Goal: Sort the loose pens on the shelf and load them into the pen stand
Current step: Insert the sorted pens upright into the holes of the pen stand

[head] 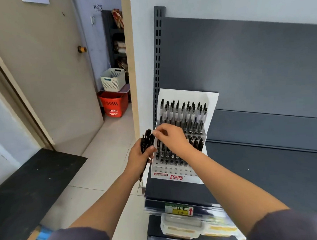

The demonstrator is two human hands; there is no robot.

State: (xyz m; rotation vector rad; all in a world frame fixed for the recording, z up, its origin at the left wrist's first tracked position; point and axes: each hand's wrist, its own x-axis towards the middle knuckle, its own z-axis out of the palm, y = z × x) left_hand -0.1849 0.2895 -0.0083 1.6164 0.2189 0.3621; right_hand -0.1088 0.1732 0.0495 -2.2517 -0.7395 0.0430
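Grey steel across the right: facing a shelving unit (260, 71) with a slotted upright (158, 53) at its left edge. Looking past a beige door (45, 79) on the left, with a black mat (30, 187) lying on the tiled floor below it.

Working at a white pen stand (175, 173) marked TOME, sitting at the left end of the shelf (263, 170) close against the upright. Seeing back rows full of clear-barrelled pens (184, 111) standing upright, middle rows partly filled with dark ones, front rows showing open holes.

Noting through the doorway a red basket (113, 105) under a cream slatted basket (113, 79).

Reaching with the right hand (171, 137) across the stand's upper left corner, fingers curled, thumb and forefinger together at the top of the bundle; unable to tell whether a pen is actually pinched.

Gripping with the left hand (139, 158), fingers wrapped round a bundle of black pens (146, 140), just left of the stand and beyond the shelf edge.

Noting a yellow-green price label (178, 209) on the shelf's front lip.
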